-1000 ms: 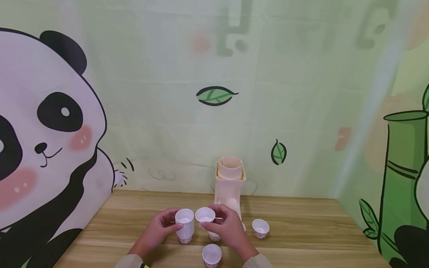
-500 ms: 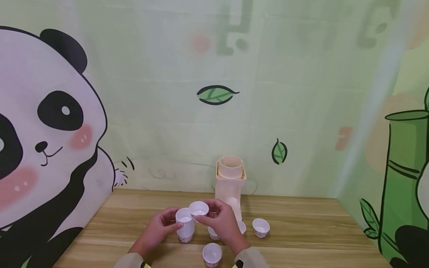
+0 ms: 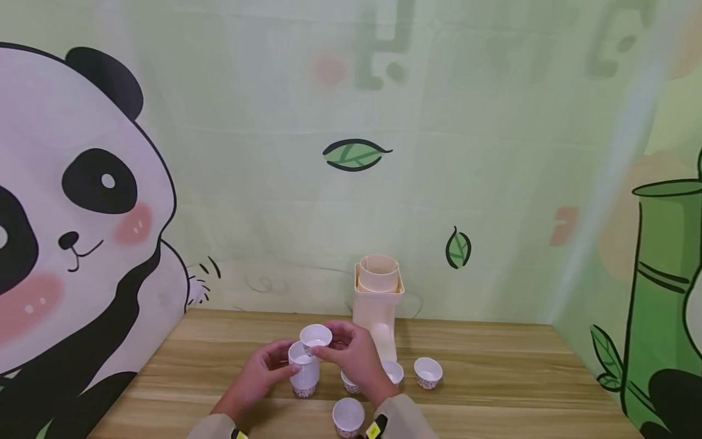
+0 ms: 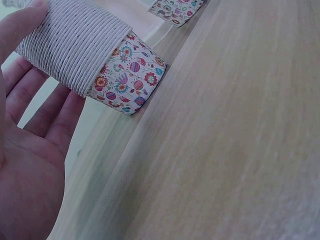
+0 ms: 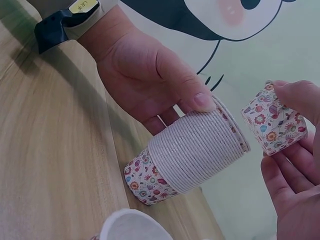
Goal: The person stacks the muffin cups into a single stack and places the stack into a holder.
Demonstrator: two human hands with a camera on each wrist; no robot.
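Note:
A tall stack of nested paper cups (image 3: 304, 375) stands upright on the table. Its many white rims form a ribbed band above one floral-printed base, plain in the left wrist view (image 4: 125, 75). My left hand (image 3: 265, 372) grips the stack from the left, thumb across its near side. In my right hand (image 3: 358, 360), a single floral paper cup (image 5: 275, 122) is pinched between thumb and fingers. That cup is upright, just above and slightly right of the stack's mouth; the right wrist view has a small gap between them.
Several loose paper cups stand on the wooden table, including one near the front (image 3: 348, 417) and one at the right (image 3: 428, 372). Behind them rises a pale pink holder (image 3: 377, 311) with a round tube on top. A printed backdrop (image 3: 263, 183) closes off the rear.
My right hand has carried its paper cup leftward and up, from beside the stack to above its mouth. My left hand and the stack have hardly moved.

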